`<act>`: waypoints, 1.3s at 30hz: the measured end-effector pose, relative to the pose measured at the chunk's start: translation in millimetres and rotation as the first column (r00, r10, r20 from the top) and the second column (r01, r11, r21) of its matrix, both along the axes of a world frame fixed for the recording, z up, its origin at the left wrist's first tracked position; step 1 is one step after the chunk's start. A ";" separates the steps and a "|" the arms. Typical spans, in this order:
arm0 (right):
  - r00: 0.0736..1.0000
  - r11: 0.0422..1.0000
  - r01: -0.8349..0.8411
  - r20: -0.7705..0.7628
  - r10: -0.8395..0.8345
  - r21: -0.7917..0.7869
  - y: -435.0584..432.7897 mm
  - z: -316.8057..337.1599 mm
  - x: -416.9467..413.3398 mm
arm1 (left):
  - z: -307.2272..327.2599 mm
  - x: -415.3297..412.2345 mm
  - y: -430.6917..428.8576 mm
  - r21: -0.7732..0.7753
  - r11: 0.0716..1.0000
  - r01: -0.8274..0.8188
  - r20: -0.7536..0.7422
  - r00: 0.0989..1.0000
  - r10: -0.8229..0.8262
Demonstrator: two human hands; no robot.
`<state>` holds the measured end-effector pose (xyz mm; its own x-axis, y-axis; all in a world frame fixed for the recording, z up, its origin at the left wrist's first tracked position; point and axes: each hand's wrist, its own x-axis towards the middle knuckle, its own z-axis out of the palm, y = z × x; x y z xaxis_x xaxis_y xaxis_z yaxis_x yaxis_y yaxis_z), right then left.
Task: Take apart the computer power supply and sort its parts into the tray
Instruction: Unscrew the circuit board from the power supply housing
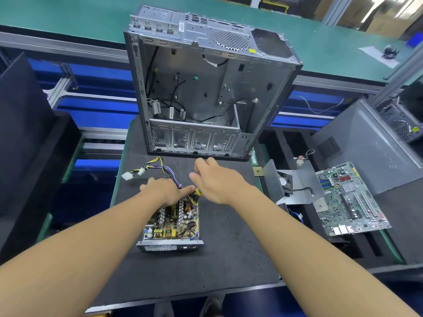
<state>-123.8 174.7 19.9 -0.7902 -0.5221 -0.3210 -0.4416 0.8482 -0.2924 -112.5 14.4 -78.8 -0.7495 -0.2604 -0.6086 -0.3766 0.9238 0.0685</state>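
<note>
Gutted case (206, 88) stood at the back, out of the way. The power supply (171, 223) lay open on the mat in front. Left hand (164, 191) gripped its far end to steady it. Right hand (217, 179) looked wrapped around a yellow-handled screwdriver (198, 191), probably for board screws.

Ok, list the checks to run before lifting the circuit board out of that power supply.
1. Power supply cover off, circuit board exposed: ok.
2. Left hand holds the power supply's far end: ok.
3. Right hand grip on the yellow-handled tool: cannot tell, the hand hides most of it.
4. Cable bundle clear of the computer case, loose on the mat: ok.
5. Board screws removed: cannot tell.
</note>
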 end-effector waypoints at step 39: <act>1.000 0.997 -0.010 0.028 0.012 -0.074 3.1 3.1 0.9 | -0.1 0.4 0.4 -0.022 1.000 0.003 0.003 1.000 -0.003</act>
